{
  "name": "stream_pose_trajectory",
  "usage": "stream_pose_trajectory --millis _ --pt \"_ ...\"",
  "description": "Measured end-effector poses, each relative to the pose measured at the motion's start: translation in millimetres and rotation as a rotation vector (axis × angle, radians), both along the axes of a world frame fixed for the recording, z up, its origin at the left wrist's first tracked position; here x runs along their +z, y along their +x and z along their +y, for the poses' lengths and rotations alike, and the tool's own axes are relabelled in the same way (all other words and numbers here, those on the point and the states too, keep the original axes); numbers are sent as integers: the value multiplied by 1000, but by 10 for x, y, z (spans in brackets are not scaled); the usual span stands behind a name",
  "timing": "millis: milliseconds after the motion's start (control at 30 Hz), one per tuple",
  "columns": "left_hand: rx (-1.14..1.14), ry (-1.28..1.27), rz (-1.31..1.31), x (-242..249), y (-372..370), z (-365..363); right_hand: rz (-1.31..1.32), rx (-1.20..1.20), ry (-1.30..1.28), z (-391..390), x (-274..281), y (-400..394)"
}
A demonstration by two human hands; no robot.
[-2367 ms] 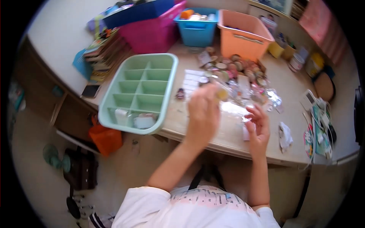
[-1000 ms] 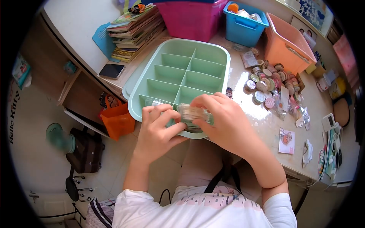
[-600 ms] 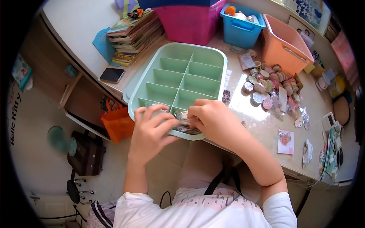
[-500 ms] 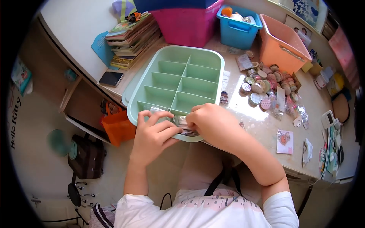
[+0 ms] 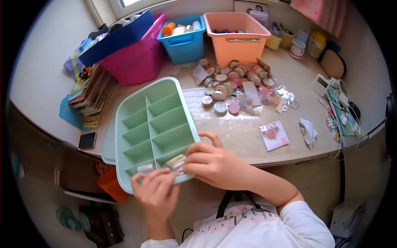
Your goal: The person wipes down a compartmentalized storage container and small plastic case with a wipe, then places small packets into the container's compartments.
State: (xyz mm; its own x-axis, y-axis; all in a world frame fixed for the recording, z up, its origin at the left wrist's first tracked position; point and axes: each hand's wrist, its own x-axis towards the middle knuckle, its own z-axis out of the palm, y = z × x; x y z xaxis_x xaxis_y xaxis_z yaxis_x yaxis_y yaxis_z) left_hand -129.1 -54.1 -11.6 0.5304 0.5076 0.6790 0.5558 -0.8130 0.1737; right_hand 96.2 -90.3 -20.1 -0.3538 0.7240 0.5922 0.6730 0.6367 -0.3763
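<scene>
A mint-green divided tray [image 5: 149, 124] lies on the desk's near edge, partly overhanging it. A stack of small clear packets [image 5: 177, 162] sits in its nearest right compartment, and another packet [image 5: 145, 168] in the nearest left one. The fingertips of my right hand [image 5: 211, 164] pinch the stack from the right. My left hand [image 5: 156, 190] curls over the tray's front rim, just below the packets. The other compartments look bare.
Several tape rolls [image 5: 225, 89] and loose packets lie beyond the tray. Behind them stand an orange bin [image 5: 231, 35], a blue bin [image 5: 184, 39] and a pink bin [image 5: 132, 58]. Books [image 5: 89, 97] and a phone [image 5: 87, 140] sit left; a sticker card [image 5: 273, 134] and tissue [image 5: 308, 131] right.
My hands carried the stack of packets from the desk to the tray and pushed it down into the near compartment. My left hand slid back onto the front rim.
</scene>
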Motion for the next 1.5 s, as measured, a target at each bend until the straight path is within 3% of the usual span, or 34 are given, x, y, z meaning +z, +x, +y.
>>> stream_pose_trajectory --millis 167,267,433,567,600,667,867,967,1100,1200,1367,1433,1500 --pt "18 -34 42 -89 270 -346 218 79 -52 -282 -242 244" --pt "147 -153 33 -113 258 -344 324 140 -79 -257 -385 222" --pt "111 -32 146 -230 -149 -190 479 133 35 -104 -409 206" --pt "178 52 33 -258 -323 -134 380 -275 -70 127 -258 511" --pt "172 54 5 -246 -368 -130 385 -270 -70 231 -260 562" --pt "172 68 -40 -194 -402 -135 89 -388 -85 475 -315 606" --pt "174 115 98 10 -296 -326 -56 -263 -56 1176 -773 305" --pt "154 86 150 53 -158 -491 -96 -377 -74 1224 -824 387" --pt "46 28 135 53 167 -636 -121 -674 69 811 -237 912" --pt "-1 -17 142 -13 359 -648 -50 -793 -65 630 -97 1334" --pt "20 -71 158 -12 382 -586 -133 -776 -149 388 -76 1375" --pt "82 -7 138 -39 293 -569 69 -481 -196 401 -154 1204" --pt "88 -29 176 -18 244 -589 60 -374 -324 362 -141 970"
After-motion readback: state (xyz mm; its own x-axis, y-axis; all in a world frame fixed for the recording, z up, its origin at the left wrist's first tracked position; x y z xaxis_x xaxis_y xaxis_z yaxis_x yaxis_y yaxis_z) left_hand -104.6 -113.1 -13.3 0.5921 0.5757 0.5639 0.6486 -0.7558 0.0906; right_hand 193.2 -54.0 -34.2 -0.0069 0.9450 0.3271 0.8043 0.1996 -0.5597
